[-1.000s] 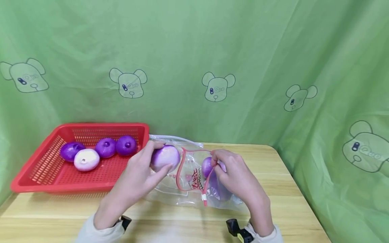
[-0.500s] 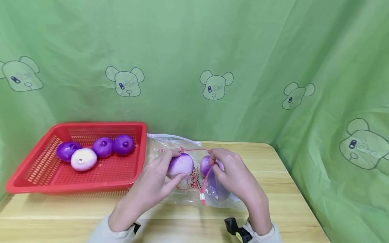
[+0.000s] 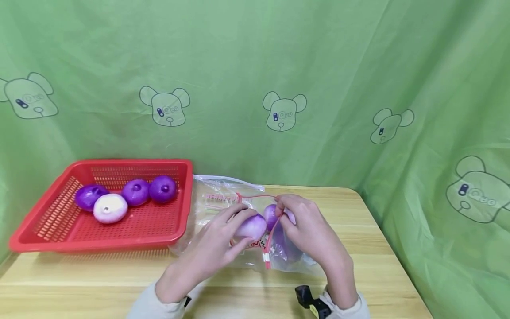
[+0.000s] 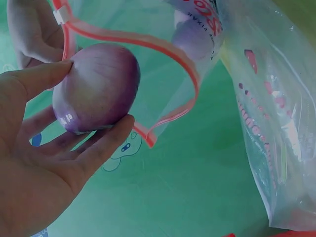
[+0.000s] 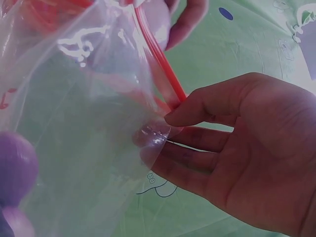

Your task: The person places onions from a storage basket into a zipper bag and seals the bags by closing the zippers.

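My left hand (image 3: 217, 237) grips a purple onion (image 3: 252, 227) between thumb and fingers, right at the red-edged mouth of a clear zip bag. In the left wrist view the onion (image 4: 98, 88) is in front of the open red zip rim (image 4: 190, 71). My right hand (image 3: 308, 223) pinches the bag's edge; in the right wrist view its thumb and fingers (image 5: 197, 106) close on the red strip and clear film (image 5: 89, 148). Inside the bag, purple onions (image 3: 272, 217) show through the plastic; their exact number is hard to tell.
A red plastic basket (image 3: 99, 243) at the left holds several more onions (image 3: 110, 208), one paler than the others. Another clear bag (image 3: 207, 190) with a white zip lies beside it. The wooden table (image 3: 358, 248) meets a green curtain (image 3: 334, 150) behind and at the right.
My left hand has carried the onion rightward from beside the basket to the bag's mouth. My right hand keeps its pinch on the bag edge, nearly still.
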Demonstrator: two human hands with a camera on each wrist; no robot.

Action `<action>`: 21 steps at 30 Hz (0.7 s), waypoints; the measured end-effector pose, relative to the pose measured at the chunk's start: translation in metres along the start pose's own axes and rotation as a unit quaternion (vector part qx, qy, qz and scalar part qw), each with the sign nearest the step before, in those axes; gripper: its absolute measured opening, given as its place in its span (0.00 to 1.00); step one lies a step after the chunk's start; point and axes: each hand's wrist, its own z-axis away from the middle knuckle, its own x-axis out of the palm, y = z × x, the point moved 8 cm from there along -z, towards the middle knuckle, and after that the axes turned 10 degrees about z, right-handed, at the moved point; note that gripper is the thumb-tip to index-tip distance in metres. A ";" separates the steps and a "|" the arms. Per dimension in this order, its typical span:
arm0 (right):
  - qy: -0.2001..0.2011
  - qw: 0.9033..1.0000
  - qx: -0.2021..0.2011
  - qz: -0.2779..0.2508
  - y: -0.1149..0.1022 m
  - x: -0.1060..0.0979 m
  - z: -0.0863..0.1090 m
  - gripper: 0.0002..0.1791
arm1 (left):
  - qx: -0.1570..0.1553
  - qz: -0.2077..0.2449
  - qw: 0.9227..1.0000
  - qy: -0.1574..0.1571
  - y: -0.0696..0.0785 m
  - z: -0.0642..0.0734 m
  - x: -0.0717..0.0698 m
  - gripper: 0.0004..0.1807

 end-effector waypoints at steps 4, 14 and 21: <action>0.002 1.000 0.000 -0.004 0.001 -0.001 0.001 0.11 | 0.014 -0.003 1.000 -0.011 0.001 0.001 0.007 0.28; 0.010 1.000 -0.002 -0.008 0.001 -0.005 0.001 0.11 | 0.008 -0.012 0.999 -0.037 -0.005 0.003 0.015 0.31; 0.004 1.000 0.005 -0.008 0.004 -0.005 0.002 0.10 | -0.007 -0.009 0.999 -0.051 -0.005 0.005 0.015 0.33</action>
